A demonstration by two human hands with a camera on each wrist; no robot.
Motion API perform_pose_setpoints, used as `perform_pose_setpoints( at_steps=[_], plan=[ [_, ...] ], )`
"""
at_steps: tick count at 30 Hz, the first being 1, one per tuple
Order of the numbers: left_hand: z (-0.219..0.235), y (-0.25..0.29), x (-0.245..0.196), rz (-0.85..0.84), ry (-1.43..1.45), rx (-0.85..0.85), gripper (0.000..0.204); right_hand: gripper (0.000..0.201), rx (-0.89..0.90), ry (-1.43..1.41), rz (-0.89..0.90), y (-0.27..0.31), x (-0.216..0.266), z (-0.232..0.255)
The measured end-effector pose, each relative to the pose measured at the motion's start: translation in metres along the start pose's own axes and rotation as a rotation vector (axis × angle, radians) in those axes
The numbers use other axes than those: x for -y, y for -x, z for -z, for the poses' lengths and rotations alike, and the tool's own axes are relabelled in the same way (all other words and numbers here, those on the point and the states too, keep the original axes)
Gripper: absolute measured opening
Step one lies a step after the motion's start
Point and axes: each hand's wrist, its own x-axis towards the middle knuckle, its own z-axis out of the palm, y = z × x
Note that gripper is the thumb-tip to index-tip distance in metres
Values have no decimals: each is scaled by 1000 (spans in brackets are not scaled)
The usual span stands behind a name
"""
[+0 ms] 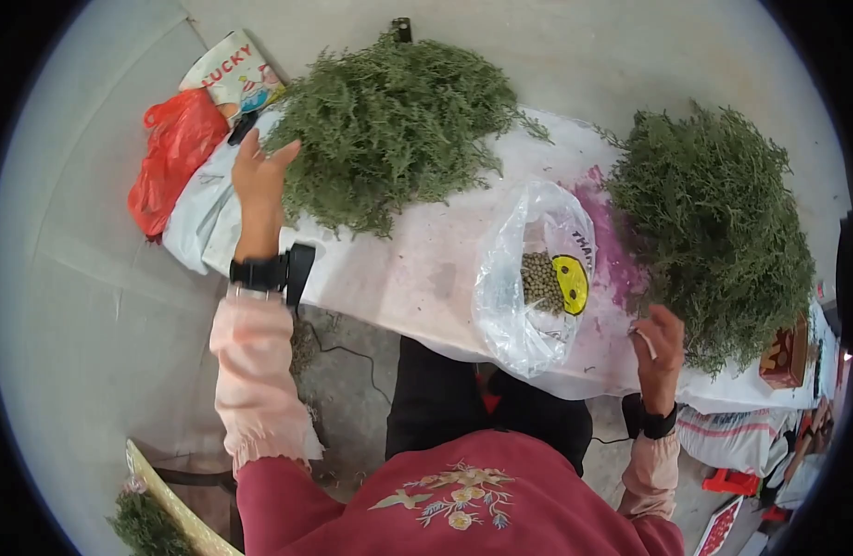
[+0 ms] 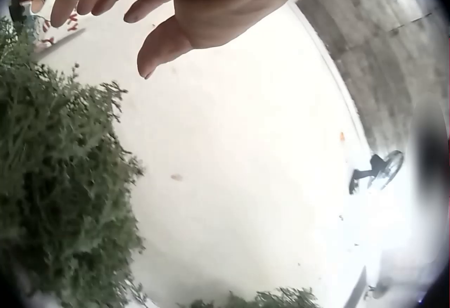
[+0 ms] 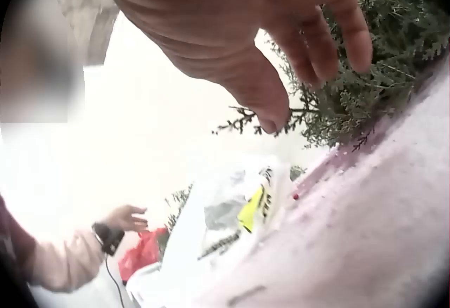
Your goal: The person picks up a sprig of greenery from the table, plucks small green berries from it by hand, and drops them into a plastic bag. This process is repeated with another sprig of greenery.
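My left hand (image 1: 261,190) is raised at the left edge of a large heap of feathery green sprigs (image 1: 389,130), thumb and fingers apart with nothing between them. In the left wrist view the same hand (image 2: 218,5) hangs above the heap's side. My right hand (image 1: 663,357) hovers at the near left of a second heap of sprigs (image 1: 713,232), its fingers loosely bent. The right wrist view shows this hand's thumb (image 3: 264,97) apart from the fingers, with sprigs behind. Between the heaps stands an open clear plastic bag (image 1: 500,306) holding small round greenish-brown pellets (image 1: 539,283).
The heaps and bag are on a narrow table with a white cover (image 1: 389,278), stained purple to the right. A red plastic bag (image 1: 181,153) and a "LUCKY" printed packet (image 1: 236,79) lie at the far left. A brown box (image 1: 786,357) sits by the right heap.
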Motion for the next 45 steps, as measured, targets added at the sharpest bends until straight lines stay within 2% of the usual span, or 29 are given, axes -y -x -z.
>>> perform_pose_setpoints(
  at_steps=[1,2,3,5,8,9,11,13,15,17,21,26,28,30,33,35,36,39,40,42,44,45],
  plan=[
    [0,13,-6,-62,76,29,53,26,-4,18,-18,-5,4,5],
    [2,33,-18,-119,155,66,48,23,-83,-55,-28,-10,9,12],
    [4,60,-41,-35,213,199,42,20,-161,-120,-45,-12,14,18],
    [2,113,-72,125,316,464,32,20,-193,-391,-102,-17,30,23],
    [-12,186,-84,282,438,766,24,21,-47,-841,-354,-16,53,16],
    [-16,206,-80,236,433,856,25,21,-22,-1015,-427,-15,58,4],
    [-32,236,-75,188,429,962,26,21,105,-1097,-465,-16,61,-13],
    [-44,260,-78,434,599,1021,26,21,101,-1171,-507,-10,58,-30],
    [-55,273,-78,468,617,1037,27,21,124,-1334,-548,-6,56,-42],
    [-67,283,-80,523,663,1061,30,21,142,-1306,-570,-3,55,-46],
    [-86,300,-90,525,717,1098,39,20,158,-1266,-587,1,52,-53],
    [-99,311,-86,467,583,1111,42,20,60,-1338,-576,4,46,-66],
    [-98,312,-87,532,475,1155,43,20,27,-1362,-592,8,42,-66],
    [-100,314,-89,562,411,1186,44,17,24,-1260,-567,10,39,-65],
    [-103,317,-95,362,497,929,40,13,22,-1103,-524,11,37,-56],
    [-103,314,-101,392,513,934,37,10,31,-889,-453,13,39,-49],
    [-104,311,-105,417,538,938,33,10,33,-895,-456,14,42,-48],
    [-106,312,-104,411,561,943,24,7,-22,-465,-237,18,53,-43],
    [-107,315,-102,380,560,949,20,7,-22,-466,-238,17,54,-40],
    [-108,317,-99,349,563,958,15,10,1,-382,-121,16,53,-34],
    [-105,315,-95,433,603,956,10,11,15,-339,-61,15,50,-34],
    [-104,314,-93,474,621,950,8,12,-24,-496,-70,14,47,-39]
  ],
)
